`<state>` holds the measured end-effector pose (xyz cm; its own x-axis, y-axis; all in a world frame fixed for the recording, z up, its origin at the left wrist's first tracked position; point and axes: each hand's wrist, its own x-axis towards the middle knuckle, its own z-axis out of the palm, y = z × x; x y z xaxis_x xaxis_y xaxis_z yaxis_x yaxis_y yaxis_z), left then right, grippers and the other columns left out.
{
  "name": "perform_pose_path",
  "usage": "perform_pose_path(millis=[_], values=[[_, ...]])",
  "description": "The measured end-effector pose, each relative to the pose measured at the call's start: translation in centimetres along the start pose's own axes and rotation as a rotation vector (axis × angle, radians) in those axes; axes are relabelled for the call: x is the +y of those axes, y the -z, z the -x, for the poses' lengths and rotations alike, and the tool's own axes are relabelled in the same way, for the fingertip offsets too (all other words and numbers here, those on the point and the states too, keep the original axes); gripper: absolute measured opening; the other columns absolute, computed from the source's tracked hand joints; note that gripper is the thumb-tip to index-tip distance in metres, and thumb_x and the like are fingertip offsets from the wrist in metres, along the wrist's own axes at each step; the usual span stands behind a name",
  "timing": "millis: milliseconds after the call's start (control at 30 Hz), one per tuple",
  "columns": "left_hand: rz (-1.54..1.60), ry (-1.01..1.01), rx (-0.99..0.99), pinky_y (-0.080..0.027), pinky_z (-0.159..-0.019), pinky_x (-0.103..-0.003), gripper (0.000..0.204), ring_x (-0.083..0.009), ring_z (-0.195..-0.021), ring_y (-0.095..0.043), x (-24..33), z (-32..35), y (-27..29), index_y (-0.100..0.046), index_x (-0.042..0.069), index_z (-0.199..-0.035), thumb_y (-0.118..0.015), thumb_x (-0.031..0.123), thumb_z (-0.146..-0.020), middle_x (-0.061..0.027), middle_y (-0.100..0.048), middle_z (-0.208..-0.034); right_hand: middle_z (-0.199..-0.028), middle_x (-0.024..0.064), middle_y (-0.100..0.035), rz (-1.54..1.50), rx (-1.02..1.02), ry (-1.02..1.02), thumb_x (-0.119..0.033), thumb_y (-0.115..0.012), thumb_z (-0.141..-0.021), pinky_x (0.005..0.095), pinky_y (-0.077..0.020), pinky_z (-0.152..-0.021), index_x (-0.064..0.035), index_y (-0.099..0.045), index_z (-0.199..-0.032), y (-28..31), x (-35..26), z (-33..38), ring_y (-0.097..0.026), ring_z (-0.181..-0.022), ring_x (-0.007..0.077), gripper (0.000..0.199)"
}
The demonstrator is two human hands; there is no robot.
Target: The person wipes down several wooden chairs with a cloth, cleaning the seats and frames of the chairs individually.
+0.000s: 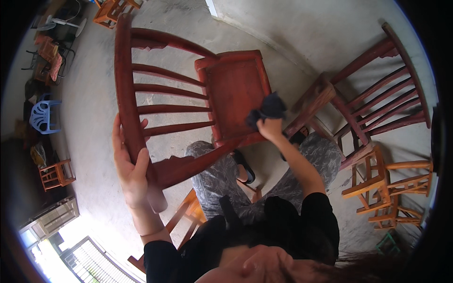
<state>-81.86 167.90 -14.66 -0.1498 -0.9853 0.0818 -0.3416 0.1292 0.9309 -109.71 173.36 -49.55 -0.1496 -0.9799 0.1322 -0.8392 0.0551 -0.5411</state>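
Two hands worked one red chair, tilted over the person's lap: left hand fingers wrapped its back rail, right hand pinched a dark cloth against the seat. Loosened grip could probably let it topple rightward.

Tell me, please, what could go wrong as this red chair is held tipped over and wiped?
The red chair is steadied only by the left hand on its top rail, so it might slip or swing. The right hand presses a dark cloth at the seat edge; the second red chair stands close and could be knocked.
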Motion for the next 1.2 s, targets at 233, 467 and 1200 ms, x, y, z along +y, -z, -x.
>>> perform_pose_path(millis=[233, 467, 1200], values=[[-0.014, 0.042, 0.014, -0.034, -0.097, -0.037, 0.072, -0.0263, -0.117, -0.043, 0.1, -0.1, -1.3, -0.018, -0.002, -0.136, -0.04, 0.0, -0.067, -0.0188, -0.038, -0.129, -0.069, 0.0165, -0.061, -0.137, -0.384, 0.157, -0.03, -0.051, -0.081, 0.0441, -0.0473, -0.063, -0.0031, -0.062, -0.081, -6.6, -7.4, -10.2, -0.059, -0.068, 0.0363, 0.029], [-0.018, 0.036, 0.025, -0.033, -0.098, -0.038, 0.073, -0.0249, -0.116, -0.044, 0.1, 0.1, -1.2, -0.018, 0.0, -0.136, -0.041, 0.003, -0.067, -0.0183, -0.039, -0.127, -0.099, 0.0184, -0.058, 0.009, 0.098, 0.002, -0.017, -0.051, -0.072, 0.0425, -0.0392, -0.086, -0.0019, -0.057, -0.101, -2.4, 0.6, -15.8, -0.052, -0.098, 0.0346, 0.033], [0.0, 0.037, 0.049, -0.032, -0.099, -0.038, 0.076, -0.0254, -0.114, -0.047, 0.3, -0.1, -2.1, -0.02, 0.003, -0.136, -0.043, 0.006, -0.064, -0.0183, -0.043, -0.124, -0.093, 0.0081, -0.055, 0.099, 0.321, 0.26, -0.021, -0.054, -0.076, 0.0419, -0.0371, -0.082, -0.0104, -0.058, -0.085, -3.1, 2.3, -12.6, -0.048, -0.095, 0.0274, 0.015]])
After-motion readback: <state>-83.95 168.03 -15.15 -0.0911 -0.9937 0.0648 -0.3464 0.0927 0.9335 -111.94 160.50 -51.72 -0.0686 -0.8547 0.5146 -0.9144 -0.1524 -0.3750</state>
